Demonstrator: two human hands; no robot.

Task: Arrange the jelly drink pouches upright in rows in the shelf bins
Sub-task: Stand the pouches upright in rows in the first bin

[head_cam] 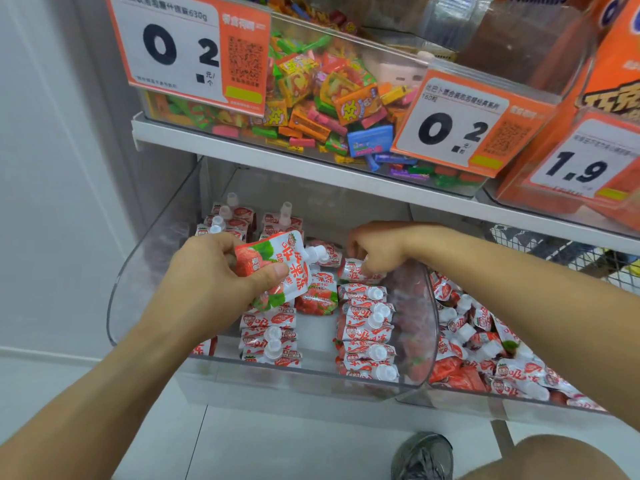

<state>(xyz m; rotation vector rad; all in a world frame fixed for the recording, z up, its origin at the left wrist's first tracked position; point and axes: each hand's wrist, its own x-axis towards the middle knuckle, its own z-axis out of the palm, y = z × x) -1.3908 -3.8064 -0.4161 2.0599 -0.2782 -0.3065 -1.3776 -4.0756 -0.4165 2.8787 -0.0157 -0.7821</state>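
A clear plastic shelf bin on the lower shelf holds red-and-white strawberry jelly pouches. Rows of pouches stand upright at the back left, front middle and right. My left hand grips one pouch above the bin's middle, tilted, cap pointing right. My right hand pinches another pouch at the far end of the right row. A loose pouch lies flat between the rows.
A second clear bin to the right holds a jumbled heap of the same pouches. The shelf above carries a bin of mixed candy with orange price tags. A wall is on the left; my shoe is on the floor below.
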